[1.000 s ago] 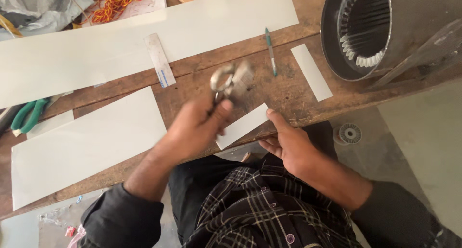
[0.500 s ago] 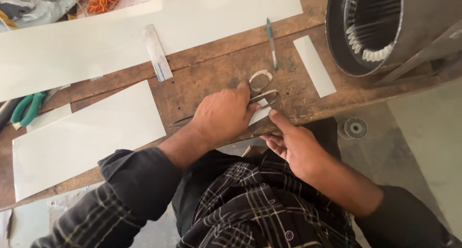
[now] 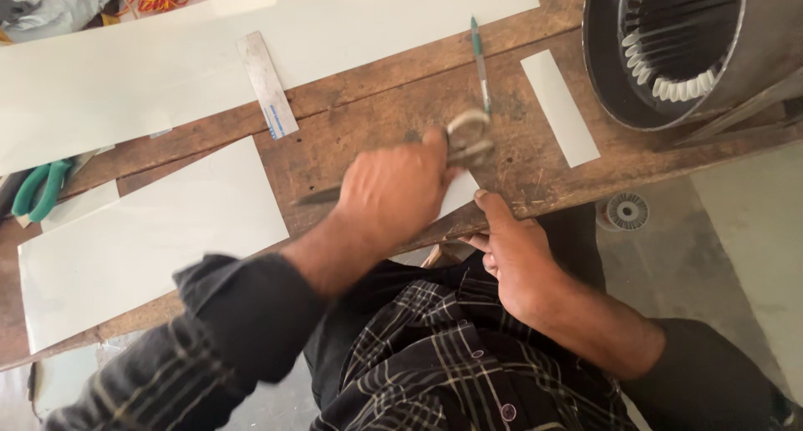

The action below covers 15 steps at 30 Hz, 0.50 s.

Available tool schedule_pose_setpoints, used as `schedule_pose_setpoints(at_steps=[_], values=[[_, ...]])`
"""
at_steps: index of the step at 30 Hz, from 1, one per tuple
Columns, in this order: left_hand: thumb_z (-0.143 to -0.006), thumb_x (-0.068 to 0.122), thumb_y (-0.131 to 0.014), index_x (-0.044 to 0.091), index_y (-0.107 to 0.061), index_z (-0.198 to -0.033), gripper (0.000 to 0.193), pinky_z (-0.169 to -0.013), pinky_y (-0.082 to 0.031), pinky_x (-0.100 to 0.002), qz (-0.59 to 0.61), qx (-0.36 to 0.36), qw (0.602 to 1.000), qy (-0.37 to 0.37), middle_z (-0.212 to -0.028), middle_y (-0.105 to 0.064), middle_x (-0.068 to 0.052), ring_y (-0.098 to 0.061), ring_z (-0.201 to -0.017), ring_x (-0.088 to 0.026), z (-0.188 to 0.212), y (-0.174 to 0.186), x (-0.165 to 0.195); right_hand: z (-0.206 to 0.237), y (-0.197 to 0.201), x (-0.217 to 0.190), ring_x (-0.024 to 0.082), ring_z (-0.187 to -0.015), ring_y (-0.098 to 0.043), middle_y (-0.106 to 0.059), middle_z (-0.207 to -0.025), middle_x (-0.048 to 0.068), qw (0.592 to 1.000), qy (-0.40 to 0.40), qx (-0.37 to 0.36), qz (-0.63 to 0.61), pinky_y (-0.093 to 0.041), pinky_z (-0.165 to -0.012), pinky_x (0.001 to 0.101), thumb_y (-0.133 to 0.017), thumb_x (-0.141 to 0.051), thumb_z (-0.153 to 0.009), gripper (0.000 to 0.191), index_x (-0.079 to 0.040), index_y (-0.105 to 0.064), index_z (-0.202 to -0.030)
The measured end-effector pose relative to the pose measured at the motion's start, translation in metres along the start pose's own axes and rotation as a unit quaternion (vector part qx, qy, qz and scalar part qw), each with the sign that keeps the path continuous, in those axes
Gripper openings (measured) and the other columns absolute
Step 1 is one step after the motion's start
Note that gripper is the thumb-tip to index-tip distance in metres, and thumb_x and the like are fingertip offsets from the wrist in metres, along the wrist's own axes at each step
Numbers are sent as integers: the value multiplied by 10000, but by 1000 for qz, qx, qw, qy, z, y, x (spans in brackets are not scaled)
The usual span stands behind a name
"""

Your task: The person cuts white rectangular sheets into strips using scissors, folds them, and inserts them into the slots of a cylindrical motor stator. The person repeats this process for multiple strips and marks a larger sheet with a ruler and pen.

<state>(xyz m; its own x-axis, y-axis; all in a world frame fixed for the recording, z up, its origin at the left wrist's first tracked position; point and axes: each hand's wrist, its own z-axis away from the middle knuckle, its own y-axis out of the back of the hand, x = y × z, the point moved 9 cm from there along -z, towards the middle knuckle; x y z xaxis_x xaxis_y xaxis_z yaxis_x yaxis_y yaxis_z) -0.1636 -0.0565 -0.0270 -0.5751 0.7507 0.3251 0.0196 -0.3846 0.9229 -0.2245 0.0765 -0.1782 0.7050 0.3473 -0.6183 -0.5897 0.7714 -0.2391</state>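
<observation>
At frame centre the left hand [image 3: 393, 188] clenches metal scissors [image 3: 464, 138] over a small white paper piece [image 3: 458, 193] on the bench [image 3: 351, 138]. The right hand [image 3: 519, 255] pins that piece at the bench edge, thumb on it. The blades could nick the nearby thumb, or the piece could slip and cut crooked.

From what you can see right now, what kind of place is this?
Probably a small workshop where electric motors are repaired or rewound. A motor stator housing with slotted core sits on a worn wooden workbench, beside cut sheets of white insulating paper, a steel ruler and green-handled pliers.
</observation>
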Motion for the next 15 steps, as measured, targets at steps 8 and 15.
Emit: schedule_pose_setpoints(at_steps=[8, 15], values=[[-983, 331, -573, 10, -521, -1071, 337, -575, -555, -523, -18, 14, 999, -31, -782, -734, -176, -729, -707, -386, 1, -11, -2, 0, 2, 7, 106, -613, -369, -615, -858, 67, 1000, -21, 20, 6, -228, -403, 245, -682, -364, -920, 354, -24, -607, -986], [-996, 355, -589, 10, -539, -1041, 352, -564, -540, -538, 4, 62, 998, -26, -762, -725, -178, -708, -675, -414, 6, -4, -4, 0, 1, 3, 77, -665, -466, -648, -855, 39, 1000, -2, 17, -4, -230, -409, 234, -684, -343, -892, 312, -52, -623, -987]])
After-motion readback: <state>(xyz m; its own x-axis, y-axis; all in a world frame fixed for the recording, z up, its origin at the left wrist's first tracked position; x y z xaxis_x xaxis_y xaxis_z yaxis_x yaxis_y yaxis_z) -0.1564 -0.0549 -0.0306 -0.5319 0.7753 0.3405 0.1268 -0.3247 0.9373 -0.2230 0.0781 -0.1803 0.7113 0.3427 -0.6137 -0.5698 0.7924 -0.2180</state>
